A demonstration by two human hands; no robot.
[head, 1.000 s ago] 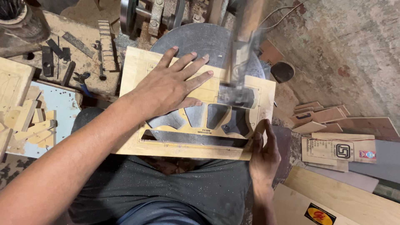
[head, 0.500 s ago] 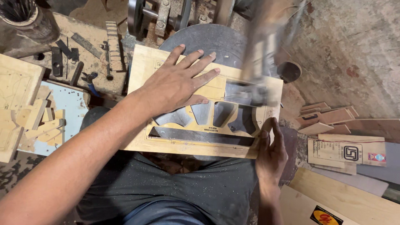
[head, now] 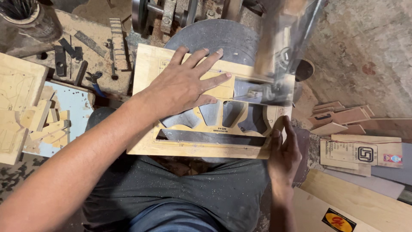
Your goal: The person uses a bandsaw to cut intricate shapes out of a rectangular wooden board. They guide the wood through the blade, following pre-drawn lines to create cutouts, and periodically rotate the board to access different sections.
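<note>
I am sitting low in a dusty workshop, with a rough plastered wall (head: 369, 47) on my right and a round grey surface (head: 214, 36) in front of my knees carrying the work. On it I am holding a plywood board (head: 146, 64) with fan-shaped and slot cut-outs, its long axis running left to right across my lap.

My left hand (head: 182, 88) is lying flat on the upper middle of the board, fingers spread and pointing right, pressing down and grasping nothing. My right hand (head: 284, 152) is at the board's lower right corner, its grip curled loosely against that edge with the thumb resting on top; it is steadying rather than clenching.

Just beyond my left fingertips, to the upper right, a blurred upright saw frame (head: 279, 56) is standing over the board's right part, next to the rectangular cut-out. The blur is hiding exactly where it meets the wood. My left hand is the nearer one to it, close but apart; my right is below it, along the same end.

For room: the board is overhanging the grey surface at the near edge, above my dark apron (head: 189, 193). On the left, wooden offcuts (head: 47, 124) are lying on a pale blue sheet, near the board's left edge. Iron tools (head: 68, 56) are lying beyond that, and stacked plywood pieces (head: 356, 146) are crowding the right. The freest way to shift the board is toward me.
</note>
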